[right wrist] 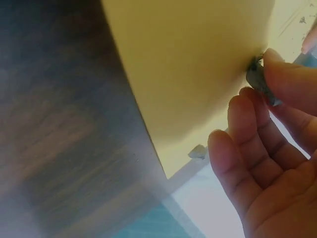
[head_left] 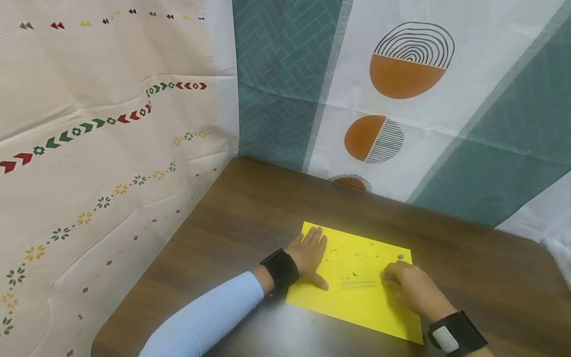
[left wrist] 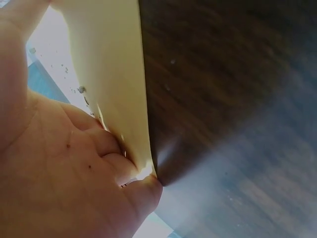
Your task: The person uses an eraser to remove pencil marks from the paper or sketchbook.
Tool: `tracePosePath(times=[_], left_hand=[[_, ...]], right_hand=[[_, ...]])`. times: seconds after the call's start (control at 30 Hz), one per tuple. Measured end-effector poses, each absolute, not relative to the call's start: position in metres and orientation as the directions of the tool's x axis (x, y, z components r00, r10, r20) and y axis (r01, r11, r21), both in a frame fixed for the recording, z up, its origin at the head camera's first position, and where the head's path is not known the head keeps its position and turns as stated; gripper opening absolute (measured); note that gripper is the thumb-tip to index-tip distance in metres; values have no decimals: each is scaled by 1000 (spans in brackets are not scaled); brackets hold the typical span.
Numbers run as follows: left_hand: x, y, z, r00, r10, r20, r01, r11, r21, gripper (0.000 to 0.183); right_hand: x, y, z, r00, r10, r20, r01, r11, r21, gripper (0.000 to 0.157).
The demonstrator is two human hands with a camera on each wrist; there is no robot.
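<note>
A sheet of yellow paper [head_left: 352, 310] lies on the brown table, with faint grey pencil lines [head_left: 358, 284] across its middle and dark crumbs scattered above them. My left hand [head_left: 310, 255] rests flat on the sheet's left side, fingers straight and thumb spread. Over the right part of the paper, my right hand [head_left: 412, 287] pinches a small, worn grey eraser [right wrist: 258, 79] between thumb and fingers, its end at the paper. The head view mostly hides this eraser behind the fingers. A loose grey piece [head_left: 400, 257] sits near the paper's far right corner.
The wooden table [head_left: 250, 198] extends around the sheet on all sides. A cream patterned cloth [head_left: 111, 163] hangs along the left, and a green and white curtain [head_left: 285, 89] stands behind the table's far edge. Both wrists carry black bands.
</note>
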State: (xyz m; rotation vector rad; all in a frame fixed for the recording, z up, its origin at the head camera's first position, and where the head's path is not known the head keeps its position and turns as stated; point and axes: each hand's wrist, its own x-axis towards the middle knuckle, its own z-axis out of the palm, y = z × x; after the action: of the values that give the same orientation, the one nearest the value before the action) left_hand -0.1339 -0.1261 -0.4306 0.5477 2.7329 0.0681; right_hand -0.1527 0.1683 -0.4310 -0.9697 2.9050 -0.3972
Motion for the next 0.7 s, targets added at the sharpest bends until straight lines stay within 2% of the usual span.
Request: tracePosePath(times=[0.23,0.7], left_hand=[[-135,-128,-431,-867,379,-323,361,925,118,121],[-135,-127,-430,-865,382,-327,359,924,131,122]], right_hand=[[-153,154,-428,-789,-609,80,-602,740,-300,15],[-148,99,-425,-689,-704,174,-707,600,-374,26]])
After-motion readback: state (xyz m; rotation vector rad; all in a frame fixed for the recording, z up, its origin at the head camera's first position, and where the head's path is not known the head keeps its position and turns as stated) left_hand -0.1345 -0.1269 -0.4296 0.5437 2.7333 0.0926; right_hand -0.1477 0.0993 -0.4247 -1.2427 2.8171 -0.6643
